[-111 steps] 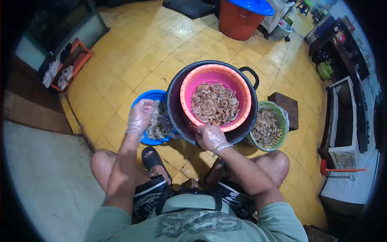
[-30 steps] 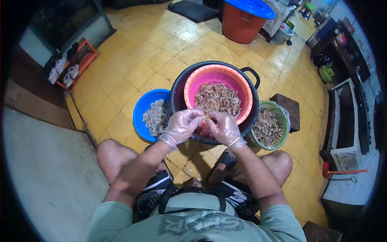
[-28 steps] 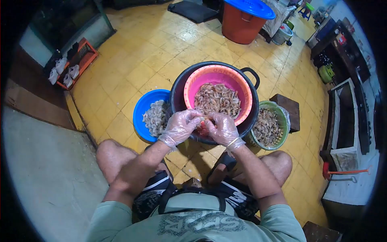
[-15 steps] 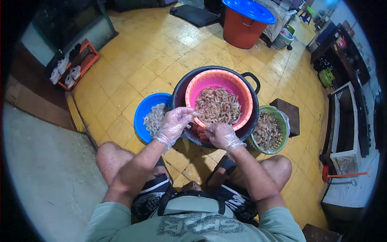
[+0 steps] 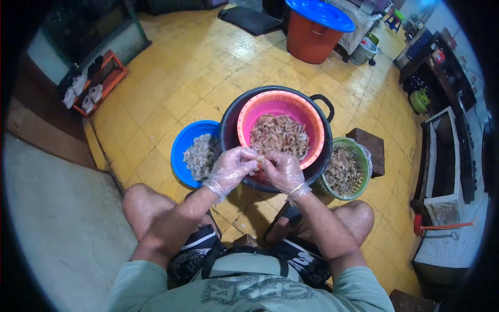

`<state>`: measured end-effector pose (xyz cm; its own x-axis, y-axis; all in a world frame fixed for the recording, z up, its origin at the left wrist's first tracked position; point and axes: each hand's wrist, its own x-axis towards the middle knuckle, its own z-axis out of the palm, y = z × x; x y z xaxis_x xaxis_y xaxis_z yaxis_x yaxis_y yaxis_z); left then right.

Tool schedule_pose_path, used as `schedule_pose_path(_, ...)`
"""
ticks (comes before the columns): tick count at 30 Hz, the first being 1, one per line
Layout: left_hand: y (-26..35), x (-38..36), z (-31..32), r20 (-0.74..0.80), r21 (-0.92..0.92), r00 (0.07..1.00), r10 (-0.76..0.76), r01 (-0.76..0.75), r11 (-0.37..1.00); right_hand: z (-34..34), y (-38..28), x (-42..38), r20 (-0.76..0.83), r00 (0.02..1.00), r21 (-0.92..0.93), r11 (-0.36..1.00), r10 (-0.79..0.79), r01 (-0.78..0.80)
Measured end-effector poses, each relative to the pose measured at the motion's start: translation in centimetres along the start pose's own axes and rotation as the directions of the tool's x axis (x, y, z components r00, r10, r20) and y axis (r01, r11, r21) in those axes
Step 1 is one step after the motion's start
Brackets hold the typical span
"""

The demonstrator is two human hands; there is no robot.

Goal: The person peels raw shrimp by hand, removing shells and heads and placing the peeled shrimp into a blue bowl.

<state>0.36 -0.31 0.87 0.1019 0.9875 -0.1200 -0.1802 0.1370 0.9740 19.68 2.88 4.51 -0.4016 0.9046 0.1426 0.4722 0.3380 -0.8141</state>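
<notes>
My left hand [image 5: 235, 167] and my right hand [image 5: 282, 170], both in clear plastic gloves, meet over the near rim of a pink colander [image 5: 243, 117]. Their fingertips pinch together on a small shrimp [image 5: 260, 157], mostly covered by the fingers. Unpeeled brownish shrimp [image 5: 278, 136] fill the colander, which sits in a large black tub [image 5: 228, 106]. Reddish scraps [image 5: 258, 175] show in the tub beneath my hands. Left of the tub, a blue basin [image 5: 179, 148] contains pale peeled shrimp [image 5: 200, 156]. To the right stands a green basket [image 5: 365, 179] of brownish shrimp or shells [image 5: 341, 171].
A dark wooden block [image 5: 369, 151] stands behind the green basket. Farther off on the yellow tiled floor [image 5: 176, 78] is a red-brown bucket [image 5: 314, 44] with a blue lid [image 5: 322, 13]. An orange shoe rack [image 5: 108, 83] is at left, a white-framed cabinet [image 5: 442, 171] at right.
My right hand has moved left and slightly up from the colander's near rim. Its fingertips now meet those of my left hand at the shrimp. My left hand has shifted slightly down.
</notes>
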Motion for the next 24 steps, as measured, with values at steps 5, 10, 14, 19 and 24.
schedule_pose_path(5,1.0,0.3,-0.4,-0.06,0.121,0.998,-0.027,0.034,0.992,-0.4,1.8,0.3,-0.025,0.999,-0.002,0.999,0.038,-0.038)
schedule_pose_path(10,0.4,1.3,-1.6,-0.076,-0.169,0.992,-0.1,0.086,0.982,-0.1,3.6,0.2,0.078,0.995,-0.17,0.985,0.055,-0.041)
schedule_pose_path(14,0.3,0.9,-1.3,-0.087,-0.263,0.99,-0.107,0.081,0.961,0.4,4.1,-0.1,0.2,0.971,-0.267,0.961,0.133,-0.077)
schedule_pose_path(19,0.4,0.4,-1.0,-0.075,-0.174,0.995,-0.059,0.045,0.984,-0.8,1.1,0.5,0.099,0.994,0.061,0.997,0.039,-0.045)
schedule_pose_path(24,0.0,-0.1,-0.4,0.019,-0.033,0.999,-0.041,0.042,0.999,0.2,1.5,0.2,0.137,0.977,-0.103,0.979,-0.163,0.177)
